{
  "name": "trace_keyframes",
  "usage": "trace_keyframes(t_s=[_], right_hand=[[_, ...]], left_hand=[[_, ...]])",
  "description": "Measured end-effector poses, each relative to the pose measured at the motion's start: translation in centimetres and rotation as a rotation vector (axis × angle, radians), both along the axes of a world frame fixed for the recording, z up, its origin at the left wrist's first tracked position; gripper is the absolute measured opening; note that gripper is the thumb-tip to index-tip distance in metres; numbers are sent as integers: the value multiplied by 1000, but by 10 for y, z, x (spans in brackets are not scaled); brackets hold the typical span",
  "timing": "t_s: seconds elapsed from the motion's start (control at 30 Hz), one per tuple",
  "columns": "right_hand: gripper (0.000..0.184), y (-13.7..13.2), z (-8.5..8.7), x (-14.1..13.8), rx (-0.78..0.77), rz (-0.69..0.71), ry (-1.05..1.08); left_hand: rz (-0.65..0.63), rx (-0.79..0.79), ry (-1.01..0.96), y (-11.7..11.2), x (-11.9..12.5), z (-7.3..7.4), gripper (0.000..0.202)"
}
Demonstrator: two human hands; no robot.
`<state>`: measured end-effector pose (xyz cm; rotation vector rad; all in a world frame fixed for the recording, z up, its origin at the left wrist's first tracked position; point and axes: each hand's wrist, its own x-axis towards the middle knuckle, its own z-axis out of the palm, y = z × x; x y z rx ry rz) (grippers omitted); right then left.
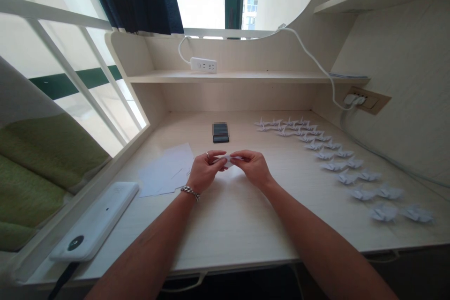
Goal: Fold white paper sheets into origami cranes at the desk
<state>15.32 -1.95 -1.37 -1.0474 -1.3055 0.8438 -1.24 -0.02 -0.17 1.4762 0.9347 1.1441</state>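
Both hands meet over the middle of the pale wooden desk [232,215], pinching one small folded piece of white paper [229,160] between them. My left hand [205,170] wears a ring and a metal bracelet and grips the paper's left end. My right hand [252,167] grips its right end with closed fingers. A loose stack of white paper sheets [165,171] lies just left of my left hand. Several finished white paper cranes [333,155] stand in two rows running from the back middle toward the front right.
A dark phone [220,132] lies flat behind my hands. A white flat device [96,221] rests on the left front edge. On the back shelf sits a white power strip [203,64], its cable running to a wall socket [355,99] at right.
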Motion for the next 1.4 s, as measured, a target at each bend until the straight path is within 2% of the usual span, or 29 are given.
trace_keyframes(t_s=[0.1, 0.3, 0.53, 0.83, 1.0, 1.2, 1.4], right_hand=[[19, 0, 1, 0, -8, 14, 16], [29, 1, 1, 3, -150, 144, 88], [24, 3, -1, 5, -140, 182, 73], [23, 3, 0, 5, -133, 203, 63], [17, 4, -1, 4, -122, 165, 84], [28, 2, 0, 2, -204, 181, 108], [30, -1, 4, 0, -216, 143, 156]], left_hand=[[-2, 17, 3, -3, 1, 2, 41], [-46, 46, 42, -3, 1, -2, 36], [-31, 136, 169, 1, -2, -3, 27], [-39, 138, 134, 0, -1, -3, 23], [-65, 132, 141, 0, -1, -2, 22], [-60, 112, 131, -1, 0, -1, 23], [-43, 74, 76, -2, 2, 2, 24]])
